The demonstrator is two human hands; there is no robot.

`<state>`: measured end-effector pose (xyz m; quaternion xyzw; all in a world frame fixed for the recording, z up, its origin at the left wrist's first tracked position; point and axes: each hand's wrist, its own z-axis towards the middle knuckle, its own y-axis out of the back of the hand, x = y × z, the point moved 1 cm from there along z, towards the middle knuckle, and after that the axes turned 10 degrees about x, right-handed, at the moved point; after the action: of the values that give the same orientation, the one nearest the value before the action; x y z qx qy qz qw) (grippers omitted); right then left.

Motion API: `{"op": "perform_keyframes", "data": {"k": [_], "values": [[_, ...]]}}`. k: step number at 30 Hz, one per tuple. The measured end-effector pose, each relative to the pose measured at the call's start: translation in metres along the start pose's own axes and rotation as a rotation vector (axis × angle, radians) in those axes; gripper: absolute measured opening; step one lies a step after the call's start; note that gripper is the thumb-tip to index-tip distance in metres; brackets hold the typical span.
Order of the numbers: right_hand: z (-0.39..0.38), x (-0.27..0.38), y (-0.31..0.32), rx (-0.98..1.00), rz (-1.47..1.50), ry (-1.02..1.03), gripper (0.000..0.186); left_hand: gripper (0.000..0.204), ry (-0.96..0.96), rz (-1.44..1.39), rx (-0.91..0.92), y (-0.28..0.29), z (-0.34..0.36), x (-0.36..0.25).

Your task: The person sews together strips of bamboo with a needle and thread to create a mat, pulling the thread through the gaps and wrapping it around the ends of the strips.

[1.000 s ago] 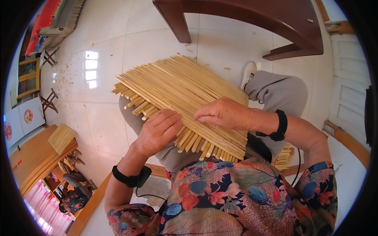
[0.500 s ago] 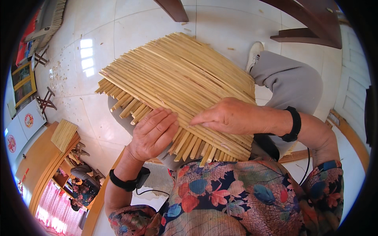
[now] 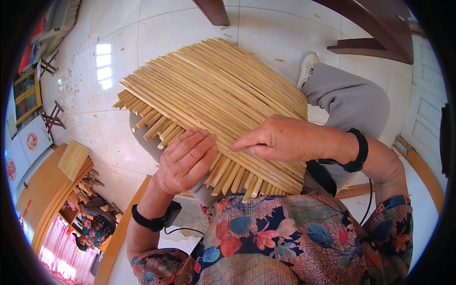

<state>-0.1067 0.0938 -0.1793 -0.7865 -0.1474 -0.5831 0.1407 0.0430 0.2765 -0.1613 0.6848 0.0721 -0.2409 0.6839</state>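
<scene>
A mat of pale yellow plant stalks (image 3: 209,85) lies across my lap, its stalks set tightly side by side. Along its near edge runs a border of stalks laid crosswise, with cut ends sticking out beneath. My left hand (image 3: 187,159) is closed at this edge, fingers bunched over the border and the stalk ends; its thumb is hidden. Just to its right, my right hand (image 3: 280,137) presses the border with its forefinger stretched along it and the other fingers curled under. Whether a thread or thin strip is pinched there cannot be made out.
Brown wooden furniture legs (image 3: 370,45) stand at the far right, past my grey-trousered leg (image 3: 351,95). Stalk scraps litter the tiled floor (image 3: 116,61). On the left, a smaller stalk mat (image 3: 73,159) lies on a wooden cabinet (image 3: 40,178); another person (image 3: 95,223) sits beyond.
Both hands keep nearly the same place on the mat's border; the right one has shifted very slightly. The view has turned a little. The other person at the left has changed posture slightly.
</scene>
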Motion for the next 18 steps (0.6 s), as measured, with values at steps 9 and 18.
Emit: {"op": "perform_keyframes", "data": {"k": [9,18], "values": [[-0.002,0.005,-0.004,-0.032,-0.006,-0.052,0.029,0.019,-0.001,0.005,-0.006,0.002,0.002,-0.001],[-0.002,0.017,-0.002,-0.010,-0.014,-0.136,0.029,0.020,-0.016,-0.007,0.005,0.003,0.001,-0.001]]}}
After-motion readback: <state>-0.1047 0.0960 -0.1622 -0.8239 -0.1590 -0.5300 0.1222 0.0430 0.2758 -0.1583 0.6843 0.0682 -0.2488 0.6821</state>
